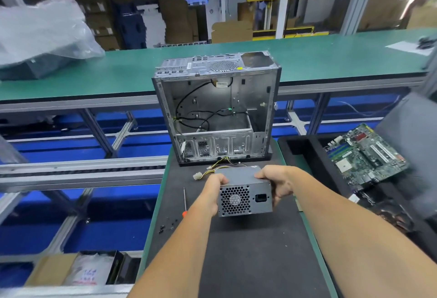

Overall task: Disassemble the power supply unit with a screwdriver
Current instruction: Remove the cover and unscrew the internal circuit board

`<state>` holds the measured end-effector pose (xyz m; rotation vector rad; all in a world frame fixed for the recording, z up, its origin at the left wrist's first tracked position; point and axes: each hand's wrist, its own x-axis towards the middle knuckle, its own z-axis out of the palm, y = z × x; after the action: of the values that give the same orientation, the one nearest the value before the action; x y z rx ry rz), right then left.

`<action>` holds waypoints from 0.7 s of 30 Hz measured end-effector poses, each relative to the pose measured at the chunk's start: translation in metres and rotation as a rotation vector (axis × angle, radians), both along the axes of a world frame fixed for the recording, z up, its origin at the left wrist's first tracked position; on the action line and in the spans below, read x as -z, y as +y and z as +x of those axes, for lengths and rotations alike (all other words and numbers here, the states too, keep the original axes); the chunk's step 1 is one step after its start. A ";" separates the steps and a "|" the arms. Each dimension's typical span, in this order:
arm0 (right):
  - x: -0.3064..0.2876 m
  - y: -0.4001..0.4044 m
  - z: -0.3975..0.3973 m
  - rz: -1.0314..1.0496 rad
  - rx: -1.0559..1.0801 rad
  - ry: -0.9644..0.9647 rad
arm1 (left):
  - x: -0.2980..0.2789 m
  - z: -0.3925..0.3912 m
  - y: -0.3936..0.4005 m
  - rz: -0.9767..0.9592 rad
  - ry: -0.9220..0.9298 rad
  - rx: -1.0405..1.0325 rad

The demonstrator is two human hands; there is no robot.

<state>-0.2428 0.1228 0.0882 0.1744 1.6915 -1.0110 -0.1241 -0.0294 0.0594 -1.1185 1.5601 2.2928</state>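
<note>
I'm gripping the PSU (244,193) in my left hand (214,193) and right hand (277,183), above the mat, near the case (216,108) (fan facing me), likely positioning it before reaching left for the screwdriver (184,200).

— Anything worn on the arms?
— Nothing. Bare forearms, no sleeves up to the picture's lower edge.
— Gloves, rings, a watch?
— None on the left hand (211,193), left of the fan grille, nor on the right hand (280,183), right of it.
— Rest of the body?
— Out of view.
</note>
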 end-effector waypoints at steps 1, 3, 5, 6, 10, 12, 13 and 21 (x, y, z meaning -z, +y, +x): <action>0.003 0.001 0.002 -0.024 -0.006 0.002 | 0.004 -0.001 0.001 -0.030 0.014 -0.013; 0.009 0.002 0.006 -0.074 -0.006 0.001 | 0.010 -0.003 -0.001 -0.076 0.052 -0.035; 0.017 0.001 0.009 -0.102 0.034 0.031 | 0.019 -0.006 -0.006 -0.074 0.105 -0.066; 0.021 0.000 0.009 -0.110 0.060 0.066 | 0.024 -0.006 -0.007 -0.069 0.127 -0.090; 0.038 0.001 0.008 -0.073 0.145 0.254 | 0.049 -0.001 0.004 -0.022 0.168 -0.207; 0.044 0.003 0.010 -0.089 0.160 0.245 | 0.057 0.002 0.008 -0.008 0.155 -0.214; 0.046 0.004 0.009 -0.101 0.174 0.227 | 0.058 0.003 0.008 -0.004 0.155 -0.212; 0.057 -0.004 0.004 -0.064 0.128 0.278 | 0.057 -0.009 -0.007 -0.168 0.004 -0.058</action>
<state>-0.2385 0.1193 0.0310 0.1049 1.9143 -1.2277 -0.1329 -0.0369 0.0020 -1.2142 1.7723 2.2349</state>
